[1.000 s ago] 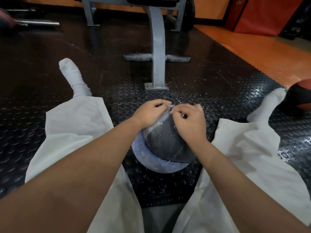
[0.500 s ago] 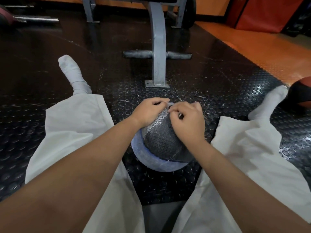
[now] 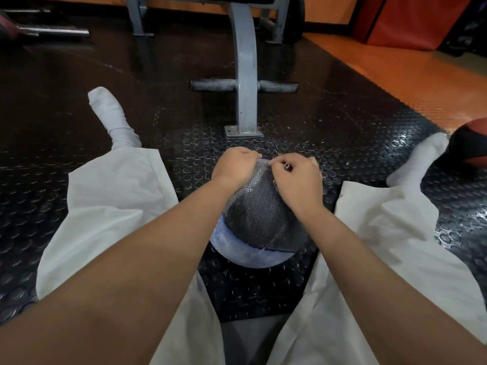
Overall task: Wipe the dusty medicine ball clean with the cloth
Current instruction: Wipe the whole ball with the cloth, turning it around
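**Both hands grasp a dark cloth draped over a pale blue ball**

The medicine ball (image 3: 250, 256) sits on the floor between the person's spread legs; it is round, pale blue and mottled with a chalky grey film; a dark cloth (image 3: 258, 214) with a fine, mesh-like weave covers its top and near side, leaving a blue crescent bare below; the left hand (image 3: 235, 167) curls its fingers over the cloth's far edge; the right hand (image 3: 297, 177) pinches the cloth just beside it. The black rubber mat (image 3: 329, 127) is studded with round, shiny coin bumps; a grey metal bench frame (image 3: 246, 75) stands beyond; smooth orange flooring (image 3: 408, 75) lies to the right; a red-and-black ball (image 3: 471, 146) rests near the right foot.
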`<state>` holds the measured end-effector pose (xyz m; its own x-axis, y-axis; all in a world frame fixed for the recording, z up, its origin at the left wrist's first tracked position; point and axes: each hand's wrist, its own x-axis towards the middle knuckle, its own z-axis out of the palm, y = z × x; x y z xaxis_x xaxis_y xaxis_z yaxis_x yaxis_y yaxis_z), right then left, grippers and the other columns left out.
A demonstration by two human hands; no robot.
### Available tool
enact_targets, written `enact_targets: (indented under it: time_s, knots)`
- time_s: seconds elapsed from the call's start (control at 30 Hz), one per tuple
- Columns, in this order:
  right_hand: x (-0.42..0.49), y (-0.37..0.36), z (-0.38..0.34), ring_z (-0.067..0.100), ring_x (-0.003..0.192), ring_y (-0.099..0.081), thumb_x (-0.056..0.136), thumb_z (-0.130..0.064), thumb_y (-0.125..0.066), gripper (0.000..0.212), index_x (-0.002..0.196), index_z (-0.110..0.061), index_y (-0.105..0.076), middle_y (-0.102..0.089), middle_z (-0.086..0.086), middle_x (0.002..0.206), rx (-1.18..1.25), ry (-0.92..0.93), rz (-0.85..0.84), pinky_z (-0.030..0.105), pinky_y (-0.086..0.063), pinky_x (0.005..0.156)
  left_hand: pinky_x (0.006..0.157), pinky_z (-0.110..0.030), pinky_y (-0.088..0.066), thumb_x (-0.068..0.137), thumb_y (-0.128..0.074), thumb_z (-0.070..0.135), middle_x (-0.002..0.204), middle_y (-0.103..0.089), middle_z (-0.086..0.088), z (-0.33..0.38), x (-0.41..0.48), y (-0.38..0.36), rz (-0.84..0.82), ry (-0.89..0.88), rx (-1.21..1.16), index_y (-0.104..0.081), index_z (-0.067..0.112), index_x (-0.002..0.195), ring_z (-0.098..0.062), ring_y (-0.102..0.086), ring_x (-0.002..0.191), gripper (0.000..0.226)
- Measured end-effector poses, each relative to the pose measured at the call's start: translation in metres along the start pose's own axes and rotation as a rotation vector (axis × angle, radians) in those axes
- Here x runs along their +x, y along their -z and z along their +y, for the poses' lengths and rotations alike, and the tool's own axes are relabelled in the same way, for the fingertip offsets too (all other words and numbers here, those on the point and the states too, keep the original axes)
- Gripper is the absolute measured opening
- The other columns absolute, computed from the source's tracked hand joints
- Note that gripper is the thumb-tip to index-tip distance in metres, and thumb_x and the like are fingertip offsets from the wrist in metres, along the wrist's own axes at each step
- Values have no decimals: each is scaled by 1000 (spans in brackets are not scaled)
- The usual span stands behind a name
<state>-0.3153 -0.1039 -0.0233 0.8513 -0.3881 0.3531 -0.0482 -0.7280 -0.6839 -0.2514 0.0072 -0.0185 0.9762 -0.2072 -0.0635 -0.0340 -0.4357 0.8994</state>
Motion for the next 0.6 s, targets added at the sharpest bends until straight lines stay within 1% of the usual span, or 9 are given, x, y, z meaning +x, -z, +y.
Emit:
enact_targets:
  time_s: [0.07, 0.17, 0.23, 0.3, 0.37, 0.4, 0.47, 0.53, 0.6]
  knots:
    - [-22, -1, -2, 21, 92, -50, 82, -18, -55, 21, 81, -25, -75, -71, -13, 93, 37, 184, 61, 40, -40, 85, 95, -36, -50, 92, -50, 21, 102, -73, 2, -3, 1, 4, 3, -4, -16, -74, 26, 95, -19, -65, 100, 25]
    - [-31, 1, 0, 20, 85, -53, 78, -24, -51, 24, 76, -25, -74, -70, -17, 87, 64, 381, 30, 35, -40, 77, 96, -42, -50, 90, -50, 22, 102, -74, -3, -8, 1, 9, -25, -20, -43, -71, 33, 80, -21, -65, 92, 26]
    - [-17, 3, 2, 23, 85, -54, 77, -26, -50, 24, 72, -27, -73, -71, -16, 82, 86, 287, -16, 38, -44, 78, 88, -40, -49, 92, -47, 21, 96, -74, -2, -10, -1, 9, -43, -26, -53, -69, 35, 80, -22, -62, 89, 29]
    - [2, 4, 2, 28, 83, -58, 77, -29, -49, 24, 68, -29, -71, -68, -12, 71, 93, 70, -64, 39, -49, 77, 81, -36, -47, 93, -46, 21, 92, -72, 0, -9, -4, 7, -38, -38, -55, -69, 35, 83, -20, -59, 84, 28]
    - [17, 4, 1, 29, 78, -60, 80, -28, -49, 24, 71, -26, -72, -64, -6, 63, 86, -119, -121, 36, -50, 70, 71, -37, -47, 94, -47, 24, 94, -74, -4, -6, -7, 4, -16, -36, -36, -68, 35, 86, -18, -56, 76, 26]
    - [19, 4, 0, 29, 78, -60, 81, -28, -49, 24, 74, -25, -73, -64, -4, 63, 76, -157, -127, 35, -48, 68, 66, -37, -45, 95, -47, 25, 94, -75, -6, -5, -7, 2, -5, -32, -19, -69, 35, 88, -18, -54, 72, 25]
    - [15, 3, -3, 31, 87, -59, 81, -29, -48, 25, 77, -24, -73, -66, -1, 68, 64, -135, -99, 37, -50, 72, 67, -41, -50, 95, -49, 25, 94, -75, -7, -2, -7, 2, 13, -25, 7, -72, 31, 94, -21, -55, 69, 24]
    - [-2, 2, -7, 28, 93, -52, 84, -24, -51, 24, 78, -22, -74, -70, -3, 78, 37, -41, -47, 39, -46, 81, 79, -39, -53, 94, -52, 26, 97, -75, -4, -2, -5, 4, 21, -18, 2, -74, 27, 97, -21, -63, 78, 23]
    - [-19, 1, -9, 23, 93, -48, 85, -17, -54, 23, 77, -18, -75, -71, -8, 84, 27, 87, 9, 36, -42, 83, 82, -37, -52, 94, -53, 25, 96, -74, 1, -3, -4, 6, 17, -19, -14, -75, 24, 99, -19, -65, 84, 22]
